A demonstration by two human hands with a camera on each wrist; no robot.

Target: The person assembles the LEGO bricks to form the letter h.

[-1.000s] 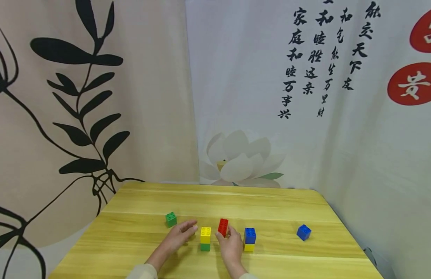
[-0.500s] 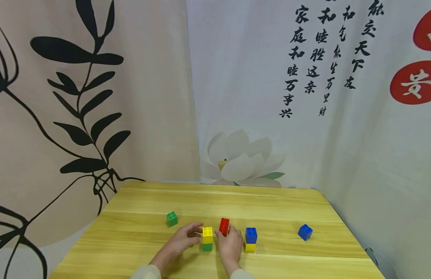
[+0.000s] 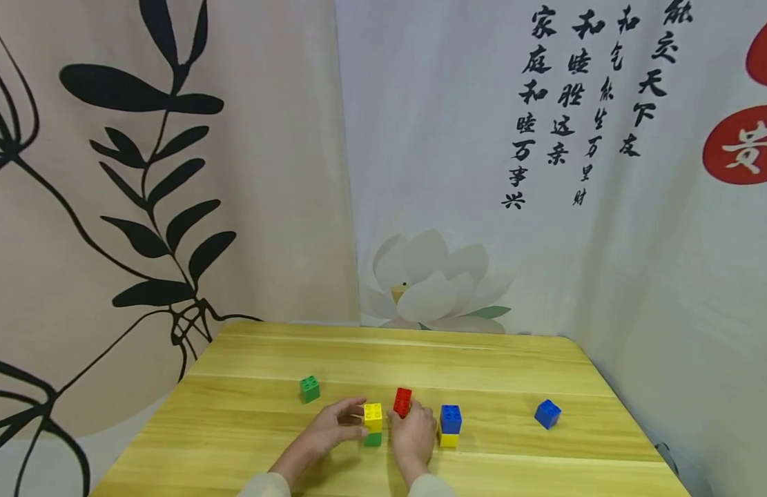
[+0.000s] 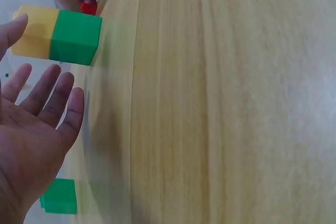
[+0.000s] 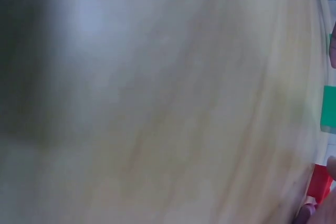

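A yellow brick (image 3: 373, 416) sits on top of a green brick (image 3: 373, 439), making a short stack on the table. Close to its left side is my left hand (image 3: 330, 429), fingers spread and only gently bent; in the left wrist view the thumb (image 4: 13, 32) overlaps the yellow part. My right hand (image 3: 413, 436) pinches a red brick (image 3: 402, 402) between thumb and fingers, just right of the stack. Only a corner of that red brick (image 5: 318, 184) shows in the right wrist view.
Right of my right hand stands a blue brick (image 3: 450, 418) on a yellow brick (image 3: 449, 440). A lone green brick (image 3: 309, 389) lies at the back left, and a lone blue brick (image 3: 547, 414) farther right on the wooden table (image 3: 482, 366). A printed curtain hangs behind.
My left hand has moved right, from beside the lone green brick to the side of the yellow-and-green stack. My right hand keeps its pinch on the red brick. The head view has shifted slightly.
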